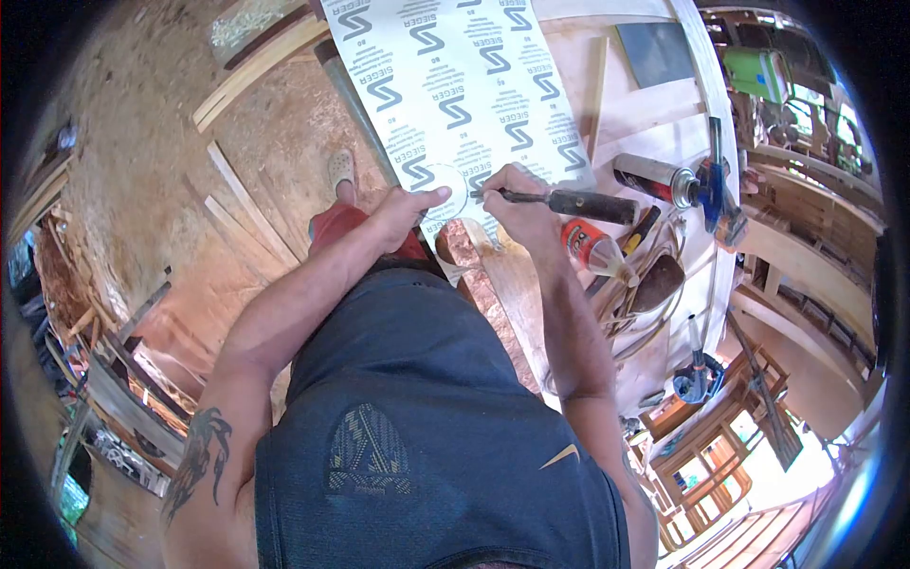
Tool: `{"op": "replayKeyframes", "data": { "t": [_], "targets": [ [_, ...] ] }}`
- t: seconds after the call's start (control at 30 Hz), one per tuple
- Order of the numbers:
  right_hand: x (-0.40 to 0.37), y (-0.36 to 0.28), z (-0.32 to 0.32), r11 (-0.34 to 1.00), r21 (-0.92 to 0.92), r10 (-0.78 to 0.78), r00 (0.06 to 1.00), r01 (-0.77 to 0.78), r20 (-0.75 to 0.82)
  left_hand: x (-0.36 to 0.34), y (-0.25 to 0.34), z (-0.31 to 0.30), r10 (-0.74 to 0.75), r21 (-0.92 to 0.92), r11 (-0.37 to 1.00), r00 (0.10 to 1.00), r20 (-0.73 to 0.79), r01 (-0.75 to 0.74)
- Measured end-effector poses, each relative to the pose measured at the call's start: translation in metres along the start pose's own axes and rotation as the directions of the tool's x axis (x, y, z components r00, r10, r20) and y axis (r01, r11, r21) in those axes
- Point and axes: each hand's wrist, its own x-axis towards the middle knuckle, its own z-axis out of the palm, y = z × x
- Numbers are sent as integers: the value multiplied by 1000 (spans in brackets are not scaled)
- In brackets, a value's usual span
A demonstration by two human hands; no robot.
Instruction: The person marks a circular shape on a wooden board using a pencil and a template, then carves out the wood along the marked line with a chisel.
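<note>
In the head view, a white sheet (460, 104) with a dark logo repeated lies at the left side of the table (697, 284); "SIEGER" and "80" can be read. Its long axis runs near to far, leaning left. The right hand (521, 212) is pinching a slim dark tool (526, 198), which points left; the left hand (403, 213) puts its thumb on the sheet, but I cannot tell if its hidden fingers pinch it

A spray can (654, 177) sits just beside a blue tool (716, 197), near a red-labelled bottle (586, 245). A dark rectangular sheet (656, 54) rests on the surface (700, 261).
</note>
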Motion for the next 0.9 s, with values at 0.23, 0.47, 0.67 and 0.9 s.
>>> {"op": "replayKeyframes", "data": {
  "t": [0.23,0.47,0.67,0.9],
  "targets": [
    [3,1,5,997,76,-12,1000,14,-24,8,-7,-8,11,58,998,1000,-26,-10],
    [7,-5,3,991,109,68,997,-72,42,2,0,-3,22,160,987,996,-91,-8],
    [9,1,6,995,84,42,999,-44,29,-5,7,6,93,291,955,988,-123,-54],
    [15,5,6,990,118,64,995,-74,82,-5,6,5,97,285,957,989,-114,-61]
  ]
}}
